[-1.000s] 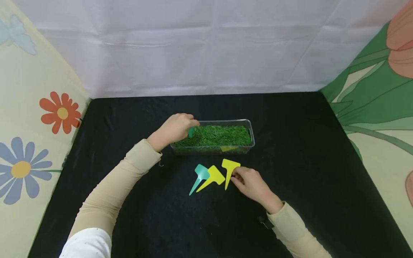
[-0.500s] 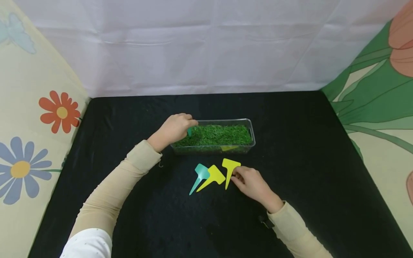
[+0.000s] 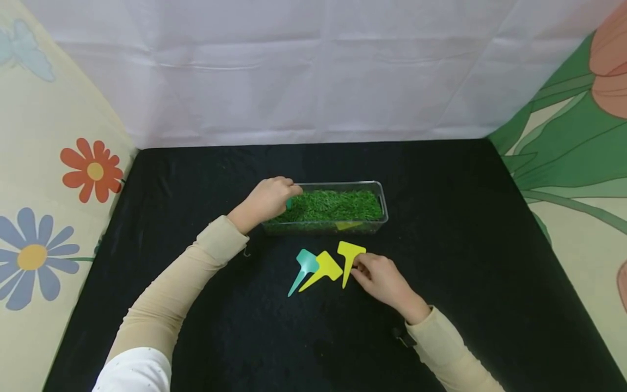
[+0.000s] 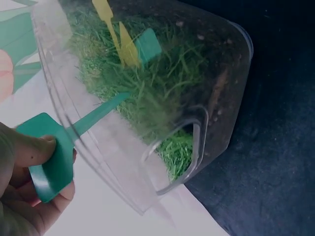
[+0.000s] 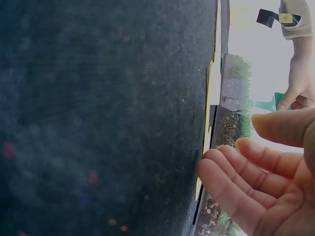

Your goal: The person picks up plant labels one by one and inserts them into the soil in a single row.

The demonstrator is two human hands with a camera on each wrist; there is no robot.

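Your left hand (image 3: 266, 200) pinches the broad head of a green plant label (image 4: 51, 156) between thumb and fingers, its pointed stake aimed into the grass at the near-left end of the clear plastic planter box (image 3: 377, 188). From the left wrist view the stake tip meets the box wall or the grass edge; you cannot tell how deep it has gone, so this label looks only partly set. No other label stands upright in the grass. Just left of your right hand (image 3: 382, 280), three labels lie flat on the black desk (image 3: 465, 245): a yellow label (image 3: 349, 256) at your fingertips, another yellow one (image 3: 323, 268) beyond it, and a teal label (image 3: 303, 265) farthest off. Your right grip is loosely open, fingers relaxed, touching or nearly touching the nearest yellow label without holding it.
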